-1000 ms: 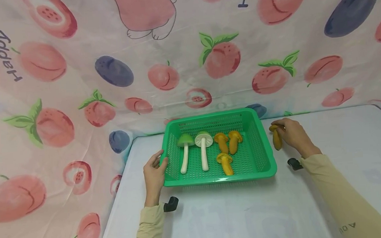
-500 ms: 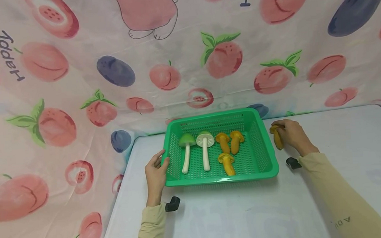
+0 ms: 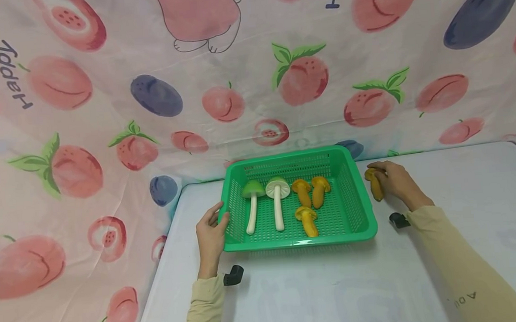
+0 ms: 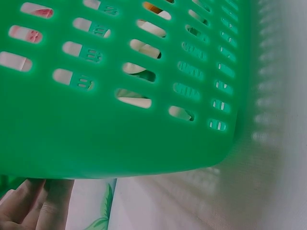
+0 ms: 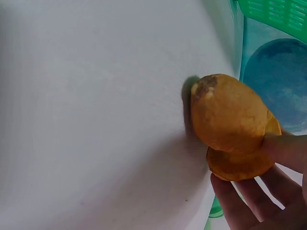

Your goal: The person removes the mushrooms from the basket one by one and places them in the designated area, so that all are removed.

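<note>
A green plastic basket (image 3: 291,244) holds two green-capped toy mushrooms with long white stems (image 3: 278,212) and several orange-yellow toy mushrooms (image 3: 307,221). My left hand (image 3: 210,236) holds the basket's left rim, thumb over its edge; in the left wrist view its fingertips are hidden behind the green plastic. To the right of the basket, my right hand (image 3: 395,184) pinches another orange-yellow toy mushroom (image 5: 232,112) by its cap. Its thick stem points toward the near side, close over the white table, with its shadow right beside it.
The white table (image 3: 321,296) runs back to a fruit-printed cloth (image 3: 242,57) hanging behind and at the left. Black wrist-camera pieces (image 3: 233,276) stick out beside both wrists.
The head view has shifted slightly since a second ago. Both hands keep their places, the right on the mushroom and the left at the basket rim.
</note>
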{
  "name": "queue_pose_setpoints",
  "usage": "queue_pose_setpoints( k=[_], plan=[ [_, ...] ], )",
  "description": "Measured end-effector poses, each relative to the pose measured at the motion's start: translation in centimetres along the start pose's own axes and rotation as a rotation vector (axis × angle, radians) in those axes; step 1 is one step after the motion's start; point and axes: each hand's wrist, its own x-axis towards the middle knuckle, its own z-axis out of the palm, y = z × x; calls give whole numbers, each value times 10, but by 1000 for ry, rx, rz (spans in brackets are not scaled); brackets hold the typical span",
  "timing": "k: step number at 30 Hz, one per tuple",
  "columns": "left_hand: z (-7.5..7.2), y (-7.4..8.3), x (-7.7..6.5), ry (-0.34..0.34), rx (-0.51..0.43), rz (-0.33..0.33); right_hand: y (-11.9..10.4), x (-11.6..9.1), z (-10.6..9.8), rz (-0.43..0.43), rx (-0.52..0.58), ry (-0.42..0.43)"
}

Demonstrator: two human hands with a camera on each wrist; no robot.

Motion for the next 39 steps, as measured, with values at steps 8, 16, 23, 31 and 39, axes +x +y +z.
queue_pose_setpoints(
  k=[8, 16, 23, 31, 39],
  plan=[
    [-1, 5, -3, -5, -10, -19, -3, -5, -2, -11, 35, 34],
    [0, 6, -2, -6, 3, -21, -5, -12, -9, -34, 31, 54],
    [2, -37, 15, 15, -3, -17, -13, -17, -13, -91, 40, 88],
    [2, -38, 15, 19, -12, -4, -26, -21, -15, -139, 69, 118],
    [2, -38, 15, 18, -21, -4, -39, -24, -16, -120, 78, 93]
  ],
)
